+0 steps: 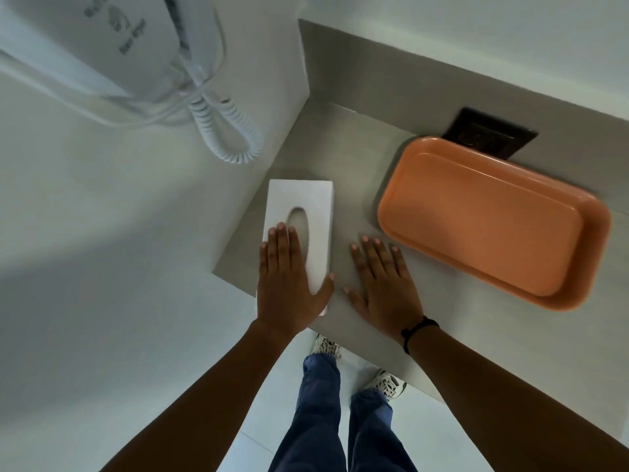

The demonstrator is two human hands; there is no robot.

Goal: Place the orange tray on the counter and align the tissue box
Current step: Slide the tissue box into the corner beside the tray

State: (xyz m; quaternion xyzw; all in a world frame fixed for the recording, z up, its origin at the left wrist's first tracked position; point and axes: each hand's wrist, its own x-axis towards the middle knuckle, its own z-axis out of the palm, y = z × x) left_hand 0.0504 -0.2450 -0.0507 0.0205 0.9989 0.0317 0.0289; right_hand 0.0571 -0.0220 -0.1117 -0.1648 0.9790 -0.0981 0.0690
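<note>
So the orange tray [490, 223] is sitting flat on the grey desk [354, 158], off to the right and turned a bit askew, its far edge covering part of a dark wall socket [490, 134]. The white tissue box [303, 216] lies in the left corner by the wall. Left hand [289, 287] rests flat on the box, fingers [282, 240] straight, thumb along its right edge. Right hand [384, 284] lies flat on the desk between box and tray, fingers spread, holding nothing.
</note>
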